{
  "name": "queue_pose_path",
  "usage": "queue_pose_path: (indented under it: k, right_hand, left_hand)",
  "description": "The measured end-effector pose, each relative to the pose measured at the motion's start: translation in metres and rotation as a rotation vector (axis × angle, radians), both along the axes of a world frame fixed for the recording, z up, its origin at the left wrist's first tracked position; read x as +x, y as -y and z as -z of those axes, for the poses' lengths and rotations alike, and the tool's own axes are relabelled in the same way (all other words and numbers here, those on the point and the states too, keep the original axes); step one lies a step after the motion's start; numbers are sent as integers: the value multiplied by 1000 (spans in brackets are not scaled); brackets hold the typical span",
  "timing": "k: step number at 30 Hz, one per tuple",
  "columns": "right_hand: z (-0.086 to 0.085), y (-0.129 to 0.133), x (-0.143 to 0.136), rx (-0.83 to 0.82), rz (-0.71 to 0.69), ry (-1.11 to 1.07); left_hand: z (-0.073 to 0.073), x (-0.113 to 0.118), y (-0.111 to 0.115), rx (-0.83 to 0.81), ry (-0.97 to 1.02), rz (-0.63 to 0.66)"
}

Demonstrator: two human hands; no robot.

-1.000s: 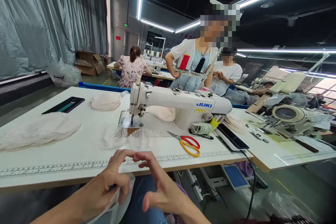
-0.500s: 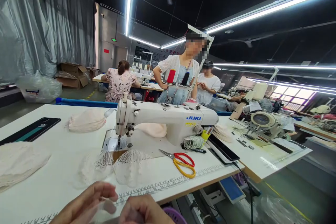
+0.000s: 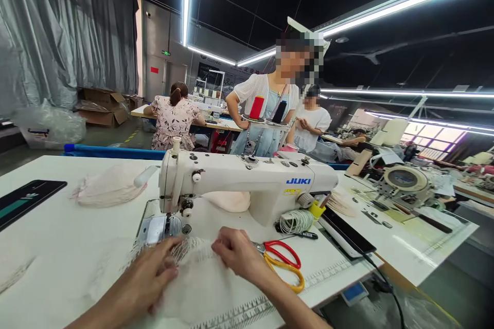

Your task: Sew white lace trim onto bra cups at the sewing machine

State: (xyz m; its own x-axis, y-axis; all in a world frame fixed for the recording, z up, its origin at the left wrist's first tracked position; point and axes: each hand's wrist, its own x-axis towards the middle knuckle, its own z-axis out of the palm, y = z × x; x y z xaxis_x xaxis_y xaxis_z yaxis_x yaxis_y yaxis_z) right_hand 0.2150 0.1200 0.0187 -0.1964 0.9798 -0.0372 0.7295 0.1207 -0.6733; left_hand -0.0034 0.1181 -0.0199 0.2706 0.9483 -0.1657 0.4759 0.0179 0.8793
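A thin, sheer white fabric piece (image 3: 200,280) with a lacy looped edge lies in front of the white sewing machine (image 3: 266,177). My right hand (image 3: 241,254) pinches the upper right of that edge, fingers closed. At its left end, my left hand (image 3: 148,272) rests on the lace, thumb and fingers apart. Both hands are just in front of the needle and presser foot (image 3: 169,226). Another sheer lacy piece (image 3: 111,262) lies to the left, partly under my left hand. Red-and-yellow-handled scissors (image 3: 283,262) sit right of my right hand, their blades mostly hidden by it.
Fabric stacks (image 3: 111,185) and a black flat device (image 3: 29,200) are on the left. A coil of white cord (image 3: 295,222), a marker (image 3: 307,235) and a black-topped panel (image 3: 347,229) stand right. A ruler strip (image 3: 247,313) runs along the front. A person (image 3: 266,97) stands behind the machine.
Both my hands have moved forward from the table's front edge to the lacy fabric by the machine. My right hand has taken hold of its edge. The view has shifted slightly.
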Motion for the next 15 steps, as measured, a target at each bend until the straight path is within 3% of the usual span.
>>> queue_pose_path:
  k: [4,8,15]
  right_hand:
    - [14,-18,-2,36,-7,95]
    - [15,-19,2,18,-46,149]
    - [15,-31,1,66,-88,242]
  left_hand:
    - [17,0,-17,-3,-122,-8]
    - [19,-4,-14,4,-199,-33]
    - [14,-12,-11,569,-708,83]
